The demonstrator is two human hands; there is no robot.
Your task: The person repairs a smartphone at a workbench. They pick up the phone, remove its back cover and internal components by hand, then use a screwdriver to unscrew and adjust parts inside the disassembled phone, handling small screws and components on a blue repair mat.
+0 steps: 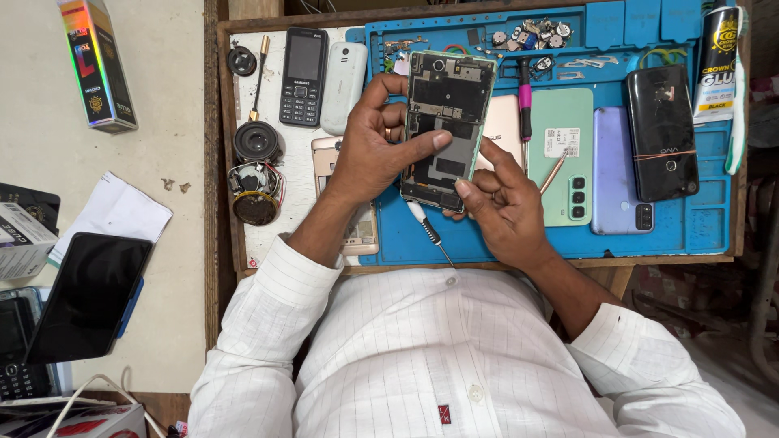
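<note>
An opened smartphone point(445, 122) with its back cover off and its boards showing is held above the blue work mat point(698, 227). My left hand point(369, 150) grips its left edge, thumb pressed across the middle. My right hand point(503, 207) holds the lower right corner, fingers against the frame. A small screwdriver point(428, 231) lies on the mat just below the phone, between my wrists. Both sleeves are white with thin stripes.
On the mat lie a green phone back point(568, 162), a lilac phone point(617, 170), a black phone point(661, 134), a pink-handled tool point(525, 101) and loose screws point(531, 36). Two keypad phones point(304, 77), speaker parts point(256, 195) and a glue tube point(718, 61) lie around. A dark tablet point(89, 296) rests left.
</note>
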